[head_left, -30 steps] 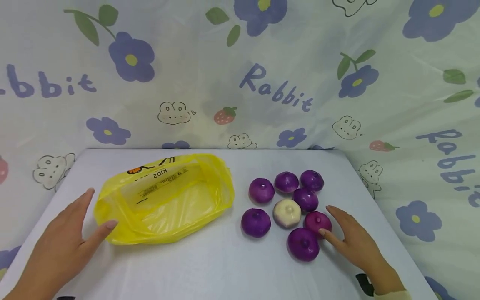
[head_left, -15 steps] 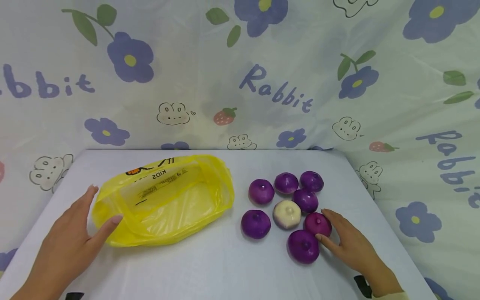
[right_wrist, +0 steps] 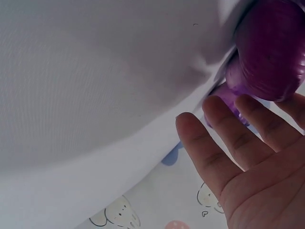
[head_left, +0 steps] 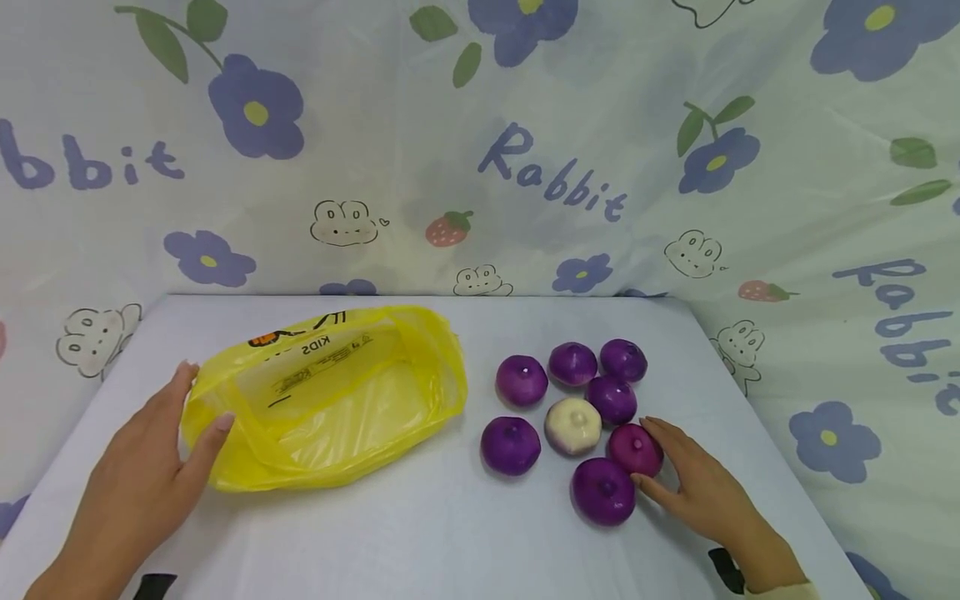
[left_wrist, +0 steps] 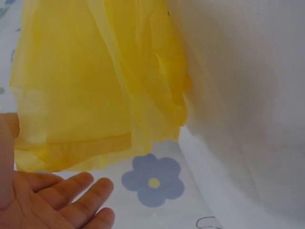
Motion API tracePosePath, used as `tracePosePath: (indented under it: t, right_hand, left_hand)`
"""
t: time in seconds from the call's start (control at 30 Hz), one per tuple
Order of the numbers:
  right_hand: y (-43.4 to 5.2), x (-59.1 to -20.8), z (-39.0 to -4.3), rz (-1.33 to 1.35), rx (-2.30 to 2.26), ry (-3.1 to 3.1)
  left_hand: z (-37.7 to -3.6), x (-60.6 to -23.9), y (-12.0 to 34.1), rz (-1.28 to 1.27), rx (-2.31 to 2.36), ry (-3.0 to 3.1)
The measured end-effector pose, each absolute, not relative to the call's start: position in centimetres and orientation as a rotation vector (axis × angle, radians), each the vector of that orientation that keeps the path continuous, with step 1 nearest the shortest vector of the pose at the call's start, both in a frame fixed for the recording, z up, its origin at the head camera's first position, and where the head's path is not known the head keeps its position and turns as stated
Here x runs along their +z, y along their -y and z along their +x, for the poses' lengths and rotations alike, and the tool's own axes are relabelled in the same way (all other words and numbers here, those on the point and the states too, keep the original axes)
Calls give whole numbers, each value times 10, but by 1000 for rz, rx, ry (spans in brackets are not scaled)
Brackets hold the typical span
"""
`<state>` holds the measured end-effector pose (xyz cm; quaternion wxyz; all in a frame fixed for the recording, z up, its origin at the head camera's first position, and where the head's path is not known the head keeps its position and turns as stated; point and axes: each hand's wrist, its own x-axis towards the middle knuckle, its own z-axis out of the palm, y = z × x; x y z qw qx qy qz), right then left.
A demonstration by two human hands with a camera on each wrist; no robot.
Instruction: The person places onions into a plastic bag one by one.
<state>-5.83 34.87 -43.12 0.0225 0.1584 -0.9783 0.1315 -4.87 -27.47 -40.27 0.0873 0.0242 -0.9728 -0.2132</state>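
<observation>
A crumpled yellow plastic bag lies on the left half of the white table, mouth toward me. My left hand is at its left end, fingers straight, with the thumb and fingertips touching the plastic. The left wrist view shows the bag just above my open palm. Several purple onions and one pale onion cluster on the right. My right hand lies flat beside them, fingers touching a reddish-purple onion and thumb near the front purple onion. The right wrist view shows an onion by my fingers.
A flower-and-rabbit printed cloth hangs behind the table and drapes down both sides. The table's right edge runs close to my right hand. Bare tabletop lies between the bag and the onions and along the front.
My left hand has slid forward until it touches the bag's left end. My right hand has moved in closer against the reddish-purple onion. The onions and bag stay where they were.
</observation>
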Motion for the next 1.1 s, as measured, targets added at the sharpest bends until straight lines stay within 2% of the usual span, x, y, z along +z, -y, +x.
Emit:
tracePosePath:
  t: [0.67, 1.1]
  right_hand:
    - [-347, -433, -57, 444, 390, 3064]
    - [-345, -433, -56, 430, 411, 3061]
  left_hand:
    - [-47, -392, 267, 261, -429, 2883]
    - [-46, -391, 262, 131, -249, 2609]
